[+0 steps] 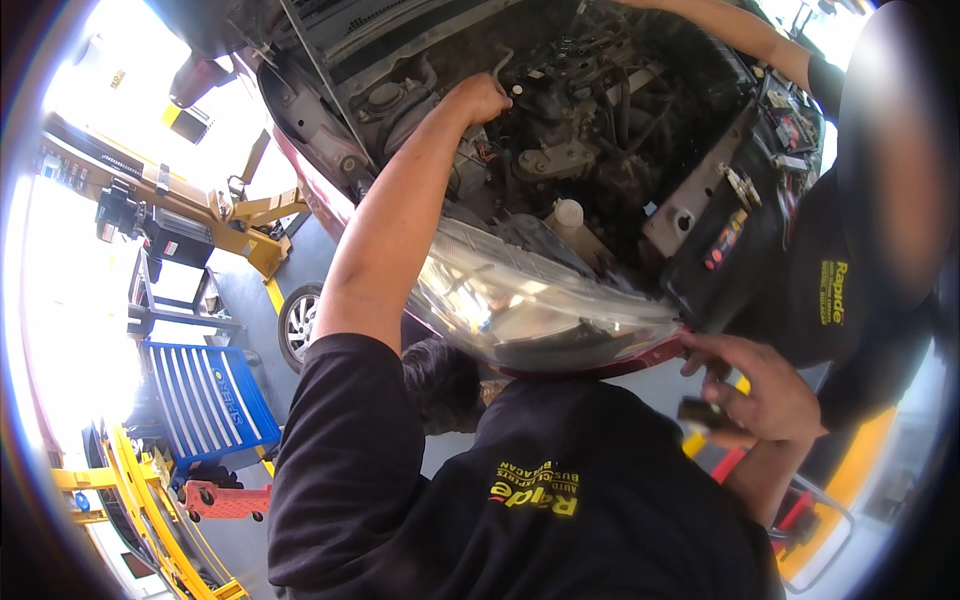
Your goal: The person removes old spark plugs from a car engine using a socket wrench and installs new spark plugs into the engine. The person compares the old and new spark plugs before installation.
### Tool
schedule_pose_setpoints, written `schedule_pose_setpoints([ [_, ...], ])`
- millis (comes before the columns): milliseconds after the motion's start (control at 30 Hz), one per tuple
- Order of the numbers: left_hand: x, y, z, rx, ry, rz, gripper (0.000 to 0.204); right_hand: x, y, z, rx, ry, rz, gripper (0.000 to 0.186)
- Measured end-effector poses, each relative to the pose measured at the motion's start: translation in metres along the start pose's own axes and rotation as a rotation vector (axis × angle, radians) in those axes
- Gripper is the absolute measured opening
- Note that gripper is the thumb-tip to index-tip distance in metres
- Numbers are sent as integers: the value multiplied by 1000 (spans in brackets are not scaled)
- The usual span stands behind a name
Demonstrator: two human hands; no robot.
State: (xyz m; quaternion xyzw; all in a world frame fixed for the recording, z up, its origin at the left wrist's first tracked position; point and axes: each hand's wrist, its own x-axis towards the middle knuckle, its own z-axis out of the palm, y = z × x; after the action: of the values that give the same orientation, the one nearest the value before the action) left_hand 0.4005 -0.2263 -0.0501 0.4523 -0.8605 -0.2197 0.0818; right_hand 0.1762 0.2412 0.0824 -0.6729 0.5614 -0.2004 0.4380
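My left hand (478,99) reaches into the open engine bay, fingers curled down beside a small white-tipped part (517,90). What those fingers grip is hidden. Lower right, my right hand (765,395) is by the front corner of the car, close to the headlight (535,300). Its lower fingers are closed around a small dark object (704,413) with a pale end, too blurred to name. Between my hands are a metal engine bracket (558,159) and a reservoir with a round white cap (568,212).
A co-worker in a dark shirt (810,270) stands at the right, one arm (735,30) stretched over the bay. Tools (740,187) lie along the car's front edge. Leftward are a hood prop rod (330,80), loose wheel (300,322), blue tool chest (205,400) and yellow lift (255,250).
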Motion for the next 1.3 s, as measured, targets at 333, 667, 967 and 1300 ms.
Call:
schedule_pose_setpoints([
  [333,-3,4,0,-53,-4,-44,27,4,1,1,2,-10,14,55],
  [667,-1,2,-1,-50,-15,0,27,7,7,5,42,-32,21,54],
  [967,3,0,0,33,-52,-25,29,15,6,10,20,-51,8,51],
  [1300,-4,8,-4,-32,-65,-51,29,16,4,12,-6,-60,48,50],
])
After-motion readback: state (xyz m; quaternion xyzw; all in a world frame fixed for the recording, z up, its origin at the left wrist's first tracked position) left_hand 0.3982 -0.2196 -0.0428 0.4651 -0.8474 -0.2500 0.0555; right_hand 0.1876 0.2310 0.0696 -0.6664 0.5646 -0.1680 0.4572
